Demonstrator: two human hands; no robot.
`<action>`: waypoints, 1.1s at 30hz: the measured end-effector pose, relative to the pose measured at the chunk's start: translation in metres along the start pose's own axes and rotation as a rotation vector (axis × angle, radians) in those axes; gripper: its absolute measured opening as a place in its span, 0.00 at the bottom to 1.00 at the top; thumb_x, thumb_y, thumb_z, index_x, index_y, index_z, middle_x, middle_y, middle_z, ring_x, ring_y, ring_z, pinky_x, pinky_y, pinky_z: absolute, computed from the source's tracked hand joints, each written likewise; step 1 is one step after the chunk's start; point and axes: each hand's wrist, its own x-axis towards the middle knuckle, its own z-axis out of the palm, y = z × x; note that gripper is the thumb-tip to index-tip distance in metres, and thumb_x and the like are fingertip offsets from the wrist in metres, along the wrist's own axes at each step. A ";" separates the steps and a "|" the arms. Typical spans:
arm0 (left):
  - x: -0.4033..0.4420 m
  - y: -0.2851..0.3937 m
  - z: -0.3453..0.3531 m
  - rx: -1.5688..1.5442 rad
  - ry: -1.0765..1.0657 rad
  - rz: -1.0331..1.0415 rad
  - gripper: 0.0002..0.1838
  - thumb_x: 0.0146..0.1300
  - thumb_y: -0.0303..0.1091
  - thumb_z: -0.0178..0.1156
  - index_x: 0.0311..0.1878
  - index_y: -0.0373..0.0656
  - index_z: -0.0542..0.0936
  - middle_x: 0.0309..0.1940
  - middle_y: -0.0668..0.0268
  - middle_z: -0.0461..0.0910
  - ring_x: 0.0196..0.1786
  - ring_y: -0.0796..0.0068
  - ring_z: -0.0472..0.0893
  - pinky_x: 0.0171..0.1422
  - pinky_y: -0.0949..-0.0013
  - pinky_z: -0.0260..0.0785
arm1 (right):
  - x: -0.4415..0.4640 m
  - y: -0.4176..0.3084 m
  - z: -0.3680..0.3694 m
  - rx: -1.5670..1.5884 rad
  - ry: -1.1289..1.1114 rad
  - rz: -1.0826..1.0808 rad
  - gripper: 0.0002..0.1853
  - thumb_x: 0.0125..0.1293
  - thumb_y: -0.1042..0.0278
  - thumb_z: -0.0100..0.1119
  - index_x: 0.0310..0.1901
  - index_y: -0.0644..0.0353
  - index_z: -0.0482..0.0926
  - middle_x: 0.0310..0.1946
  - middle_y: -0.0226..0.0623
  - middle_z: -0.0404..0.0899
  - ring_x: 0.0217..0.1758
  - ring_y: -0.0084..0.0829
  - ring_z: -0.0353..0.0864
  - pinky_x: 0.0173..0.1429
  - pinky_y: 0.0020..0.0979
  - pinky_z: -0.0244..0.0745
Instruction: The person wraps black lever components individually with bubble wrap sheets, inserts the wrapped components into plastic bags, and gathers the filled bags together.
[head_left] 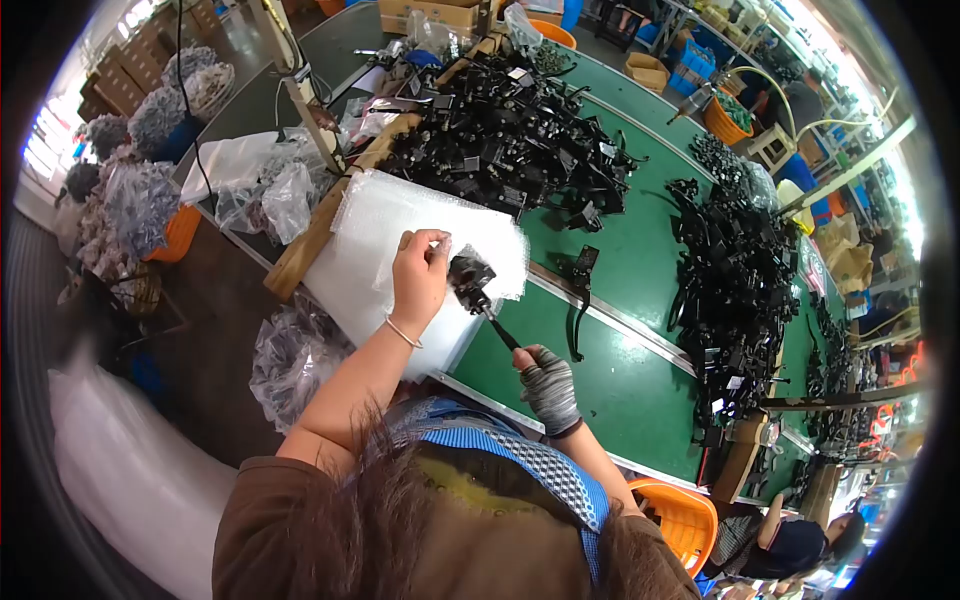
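A black brake lever assembly (471, 281) is held over a stack of white translucent bubble wrap sheets (430, 212). My right hand (550, 388), in a grey glove with bare fingertips, grips the end of its lever. The block end points away from me, beside my left hand (418, 281). That bare left hand has thumb and fingers pinched together over the stack, seemingly on the top sheet; the exact contact is hard to make out. Another black lever assembly (583, 285) lies on the green table (628, 395) to the right.
A large heap of black lever assemblies (510, 140) lies beyond the stack, and another heap (735, 290) to the right. A wooden strip (310, 240) edges the left side, with clear plastic bags (290, 195) past it. An orange basket (680, 515) stands near a seated person (800, 540).
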 end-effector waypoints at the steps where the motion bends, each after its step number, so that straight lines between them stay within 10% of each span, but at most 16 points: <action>1: -0.003 0.002 -0.008 0.035 -0.027 0.052 0.05 0.58 0.24 0.57 0.38 0.39 0.77 0.29 0.63 0.71 0.25 0.70 0.71 0.32 0.68 0.65 | -0.002 0.000 -0.001 0.255 -0.075 0.190 0.16 0.65 0.51 0.54 0.30 0.56 0.75 0.14 0.28 0.68 0.15 0.25 0.68 0.20 0.27 0.64; 6: -0.028 -0.007 -0.016 0.135 -0.173 0.237 0.07 0.54 0.20 0.57 0.37 0.39 0.77 0.28 0.60 0.70 0.26 0.65 0.71 0.32 0.66 0.66 | -0.005 -0.001 -0.006 0.837 -0.231 0.420 0.17 0.65 0.51 0.55 0.33 0.59 0.74 0.14 0.22 0.61 0.14 0.18 0.60 0.19 0.22 0.62; 11: -0.025 0.007 -0.003 -0.051 -0.014 -0.276 0.07 0.56 0.23 0.57 0.39 0.39 0.78 0.28 0.59 0.73 0.25 0.67 0.72 0.29 0.68 0.64 | -0.008 0.009 0.019 0.114 -0.022 0.068 0.15 0.66 0.54 0.55 0.32 0.59 0.77 0.15 0.26 0.68 0.16 0.21 0.66 0.22 0.24 0.62; 14: -0.019 0.016 -0.013 0.042 -0.107 0.080 0.07 0.57 0.23 0.56 0.40 0.40 0.79 0.28 0.59 0.74 0.24 0.66 0.73 0.29 0.68 0.66 | -0.009 0.018 0.019 -0.158 0.115 -0.259 0.15 0.65 0.54 0.56 0.31 0.59 0.77 0.16 0.25 0.68 0.17 0.20 0.67 0.22 0.23 0.62; 18: -0.026 0.042 -0.016 0.133 -0.275 0.348 0.14 0.52 0.20 0.55 0.42 0.42 0.79 0.30 0.57 0.74 0.29 0.56 0.75 0.33 0.61 0.70 | -0.016 -0.006 -0.002 0.497 -0.123 0.311 0.16 0.66 0.53 0.55 0.33 0.59 0.75 0.15 0.23 0.65 0.15 0.18 0.64 0.20 0.21 0.63; 21: -0.038 0.032 0.001 0.060 -0.309 0.420 0.15 0.50 0.20 0.55 0.43 0.42 0.79 0.30 0.58 0.74 0.30 0.56 0.76 0.33 0.61 0.70 | -0.023 -0.014 -0.009 0.641 -0.081 0.260 0.15 0.66 0.53 0.54 0.33 0.58 0.75 0.15 0.21 0.63 0.15 0.16 0.61 0.18 0.20 0.63; 23: -0.053 0.050 0.015 -0.041 -0.380 0.609 0.15 0.50 0.19 0.54 0.43 0.42 0.78 0.31 0.58 0.74 0.30 0.56 0.76 0.34 0.61 0.71 | -0.011 -0.010 -0.009 0.173 0.096 0.081 0.15 0.65 0.55 0.54 0.34 0.60 0.74 0.16 0.35 0.70 0.17 0.32 0.70 0.22 0.30 0.67; 26: -0.059 0.082 0.031 -0.121 -0.572 0.372 0.14 0.51 0.20 0.54 0.42 0.42 0.77 0.31 0.58 0.75 0.33 0.54 0.76 0.35 0.60 0.71 | 0.002 -0.010 -0.009 -0.262 0.219 -0.176 0.12 0.64 0.60 0.52 0.37 0.62 0.74 0.25 0.53 0.75 0.28 0.53 0.74 0.32 0.44 0.69; 30: -0.041 0.060 0.041 -0.153 -0.479 0.295 0.10 0.53 0.19 0.56 0.39 0.39 0.77 0.31 0.56 0.76 0.32 0.59 0.77 0.36 0.63 0.70 | 0.022 -0.016 -0.017 0.392 0.011 0.307 0.15 0.67 0.57 0.52 0.43 0.62 0.74 0.21 0.30 0.71 0.22 0.22 0.71 0.20 0.28 0.69; 33: -0.021 0.035 0.031 -0.020 -0.307 0.196 0.11 0.54 0.20 0.52 0.41 0.39 0.76 0.32 0.54 0.76 0.33 0.52 0.77 0.35 0.59 0.71 | 0.011 -0.015 -0.023 0.456 0.084 0.325 0.15 0.67 0.58 0.51 0.44 0.62 0.75 0.21 0.28 0.70 0.21 0.21 0.70 0.20 0.26 0.69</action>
